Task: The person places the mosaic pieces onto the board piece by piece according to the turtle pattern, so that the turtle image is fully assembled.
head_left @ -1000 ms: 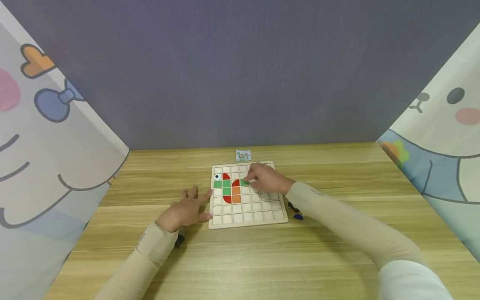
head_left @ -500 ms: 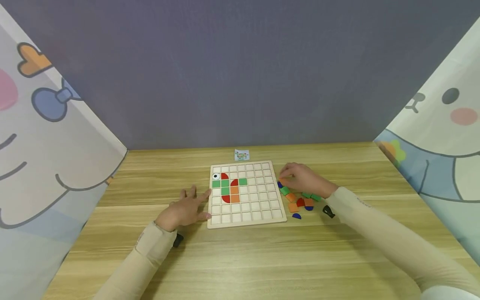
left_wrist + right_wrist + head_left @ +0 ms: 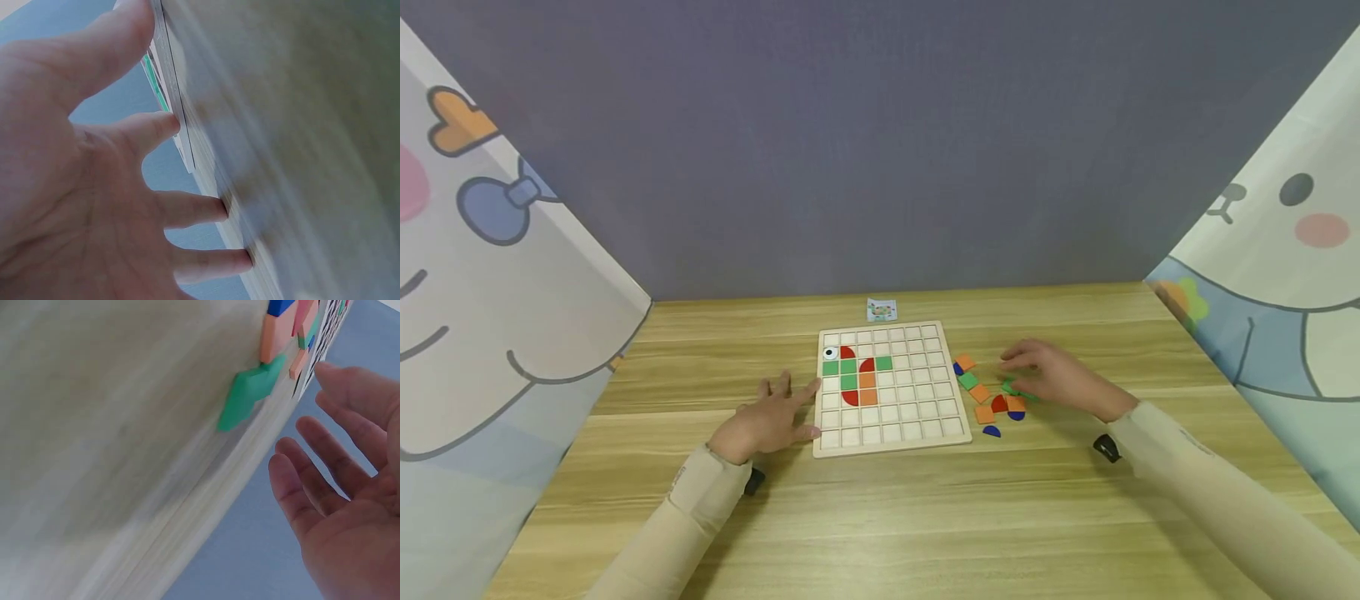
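Observation:
A square wooden grid board lies on the table with red, green and orange pieces and a white eye piece set in its left part. My left hand is spread at the board's left side, thumb and index finger touching its edge. Over the right end of a loose pile hovers my right hand, fingers relaxed and holding nothing. Green tiles lie just below it, partly hidden in the head view. The pile also has an orange tile, a red piece and a blue piece.
Behind the board lies a small printed card with a coloured pattern. A grey wall closes off the table's back, and cartoon-printed cloths stand on both sides. The wooden table extends in front of the board.
My right hand leaves a green tile on the board, goes to the pile, then moves further right. An orange tile at its fingers half a second ago now lies uncovered. The left hand stays put.

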Action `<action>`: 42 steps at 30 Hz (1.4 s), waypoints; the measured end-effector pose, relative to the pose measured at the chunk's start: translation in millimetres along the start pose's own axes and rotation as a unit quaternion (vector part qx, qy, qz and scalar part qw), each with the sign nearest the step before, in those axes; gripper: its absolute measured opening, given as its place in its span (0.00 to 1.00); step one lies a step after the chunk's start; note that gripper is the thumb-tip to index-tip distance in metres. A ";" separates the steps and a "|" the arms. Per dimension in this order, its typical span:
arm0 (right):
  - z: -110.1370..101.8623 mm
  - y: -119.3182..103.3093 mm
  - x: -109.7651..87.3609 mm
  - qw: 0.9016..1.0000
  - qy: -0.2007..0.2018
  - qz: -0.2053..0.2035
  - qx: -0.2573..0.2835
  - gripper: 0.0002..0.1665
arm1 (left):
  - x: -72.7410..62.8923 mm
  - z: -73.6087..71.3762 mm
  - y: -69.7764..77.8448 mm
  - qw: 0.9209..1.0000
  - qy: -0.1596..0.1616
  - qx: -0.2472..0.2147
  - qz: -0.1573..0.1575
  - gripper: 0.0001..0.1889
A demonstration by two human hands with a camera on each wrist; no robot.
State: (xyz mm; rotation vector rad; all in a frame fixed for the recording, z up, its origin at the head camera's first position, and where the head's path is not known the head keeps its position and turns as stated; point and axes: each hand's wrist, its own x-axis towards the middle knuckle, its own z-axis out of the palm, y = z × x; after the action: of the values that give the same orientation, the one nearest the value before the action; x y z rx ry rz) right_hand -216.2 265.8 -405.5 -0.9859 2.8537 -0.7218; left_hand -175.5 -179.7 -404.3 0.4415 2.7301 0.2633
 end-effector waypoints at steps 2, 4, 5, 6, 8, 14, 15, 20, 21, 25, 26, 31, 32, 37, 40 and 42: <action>0.4 0.0 -3.4 1.000 -0.004 0.000 -0.011 0.20 | -0.5 -0.3 0.2 1.000 0.000 0.000 0.000 0.42; 1.8 0.5 -5.8 1.000 -0.008 -0.007 -0.026 0.20 | -0.9 -0.4 0.3 1.000 -0.002 -0.001 0.001 0.41; 2.5 0.6 -6.6 0.999 -0.011 -0.008 -0.031 0.20 | -1.1 -0.5 0.4 1.000 -0.002 -0.001 0.001 0.41; 3.5 1.0 -7.5 0.999 -0.013 -0.009 -0.030 0.20 | -1.1 -0.5 0.3 1.000 -0.003 0.000 0.001 0.41; 5.7 2.5 -8.6 0.999 -0.013 -0.015 -0.031 0.21 | -1.1 -0.5 0.0 1.000 -0.004 0.000 0.001 0.41; 13.3 3.4 -10.2 0.999 -0.004 -0.034 -0.023 0.17 | -1.2 0.1 -0.9 1.000 -0.006 0.000 0.001 0.42; 14.8 2.4 -9.8 0.999 -0.002 -0.041 -0.020 0.17 | -1.1 0.2 -1.1 1.000 -0.006 0.001 0.001 0.42; 22.4 -6.0 -3.3 0.998 -0.006 -0.062 -0.006 0.16 | -0.9 -0.1 -1.0 1.000 -0.005 0.001 0.002 0.42; 23.8 -7.6 -1.0 0.998 -0.008 -0.058 -0.005 0.16 | -0.8 -0.3 -1.1 1.000 -0.004 0.001 0.002 0.42; 27.2 -14.1 7.4 1.000 -0.010 -0.021 0.004 0.15 | -0.1 -0.6 0.0 1.000 -0.003 -0.002 0.002 0.42; 27.8 -15.3 9.0 1.000 -0.008 -0.011 0.005 0.14 | 0.3 -0.4 0.1 1.000 -0.002 -0.002 0.003 0.42; 30.3 -21.3 14.7 0.999 0.001 0.035 0.006 0.11 | 1.3 0.5 0.4 1.000 -0.003 0.001 0.001 0.42; 30.8 -22.2 15.8 0.999 0.003 0.042 0.005 0.10 | 1.4 0.4 0.3 1.000 -0.004 0.001 0.000 0.42; 32.3 -24.4 20.8 0.999 0.011 0.052 -0.008 0.06 | 1.1 -0.8 0.3 1.000 -0.004 0.001 0.000 0.42; 32.2 -24.8 22.8 0.999 0.012 0.048 -0.017 0.06 | 1.2 -0.3 0.0 1.000 -0.004 -0.001 0.000 0.42; 31.5 -25.7 23.2 0.998 0.011 0.050 -0.022 0.06 | 1.4 0.5 -0.3 1.000 -0.004 -0.002 0.000 0.42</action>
State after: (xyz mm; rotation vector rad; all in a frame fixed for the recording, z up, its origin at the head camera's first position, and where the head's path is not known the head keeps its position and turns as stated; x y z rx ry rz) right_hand -214.2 221.3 -419.7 -0.8388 2.9247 -0.6673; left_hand -176.7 -179.5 -405.3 0.4414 2.7219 0.2670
